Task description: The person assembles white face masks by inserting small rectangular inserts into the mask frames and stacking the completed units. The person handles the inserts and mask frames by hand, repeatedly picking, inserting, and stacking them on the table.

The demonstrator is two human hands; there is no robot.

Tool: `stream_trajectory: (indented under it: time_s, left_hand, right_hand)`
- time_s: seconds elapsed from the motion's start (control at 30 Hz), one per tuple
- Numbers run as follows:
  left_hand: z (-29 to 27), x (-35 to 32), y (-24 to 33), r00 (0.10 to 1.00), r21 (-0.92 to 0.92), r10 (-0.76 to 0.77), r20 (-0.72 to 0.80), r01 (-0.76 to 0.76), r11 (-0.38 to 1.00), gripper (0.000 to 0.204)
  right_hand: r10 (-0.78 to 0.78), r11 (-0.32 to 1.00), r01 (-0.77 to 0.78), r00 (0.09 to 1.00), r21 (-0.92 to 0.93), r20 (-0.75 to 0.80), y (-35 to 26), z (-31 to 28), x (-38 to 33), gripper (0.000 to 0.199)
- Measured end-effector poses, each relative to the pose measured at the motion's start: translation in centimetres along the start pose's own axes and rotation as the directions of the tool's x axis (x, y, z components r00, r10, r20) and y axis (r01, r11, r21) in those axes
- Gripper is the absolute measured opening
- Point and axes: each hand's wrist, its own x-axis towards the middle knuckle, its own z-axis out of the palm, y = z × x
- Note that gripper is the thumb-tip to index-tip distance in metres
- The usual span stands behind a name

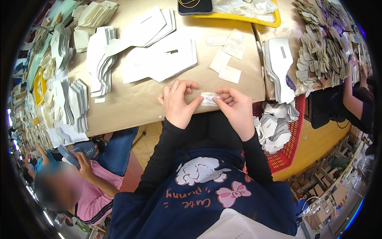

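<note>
A small white fabric label (208,99) with dark print lies at the front edge of the table, between my two hands. My right hand (235,109) pinches its right end between thumb and fingers. At the label's left end rests the thumb tip of my left hand (179,104). The left index finger is bent and stands apart from that thumb, above the table. Several cream, translucent patches (229,74) lie loose just beyond my hands. A stack of white cut pieces (159,61), with slots in them, sits farther to the left.
At the far edge are a yellow tray (276,18) of small patches and a dark phone (195,7). More piles of cut pieces (99,59) cover the left side. A red basket (286,153) stands below on the right. A seated person (97,187) is at lower left, another at far right.
</note>
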Motion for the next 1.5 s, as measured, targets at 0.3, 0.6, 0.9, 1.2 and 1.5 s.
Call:
stream_trajectory:
  time_s: [0.3,0.6,0.9,1.2,1.5]
  left_hand:
    - [0.2,-0.1,0.2,1.000,0.011,-0.005,-0.027,0.006,1.000,0.027]
    - [0.3,-0.1,0.2,0.999,0.021,0.002,-0.053,-0.001,1.000,0.029]
    - [0.4,-0.2,0.1,0.998,0.031,0.002,-0.057,0.000,1.000,0.029]
    - [0.8,-0.4,0.2,0.997,0.041,-0.021,-0.078,0.024,0.999,0.028]
    - [1.2,-0.8,-0.3,0.992,0.030,0.036,-0.124,-0.032,0.999,0.024]
  right_hand:
    - [-0.015,0.996,0.011,0.999,-0.085,-0.047,0.1,0.1,-0.1,0.016]
    - [-0.011,0.995,0.002,0.996,-0.099,-0.089,-0.1,0.5,-0.3,0.021]
    - [-0.108,0.861,-0.023,0.968,-0.508,-0.228,-1.0,0.1,-1.2,0.018]
    - [-0.412,0.533,0.218,0.911,-0.818,-0.025,4.0,5.4,-4.7,0.048]
    - [-0.352,0.572,0.135,0.931,-0.809,-0.094,3.9,2.9,-5.3,0.041]
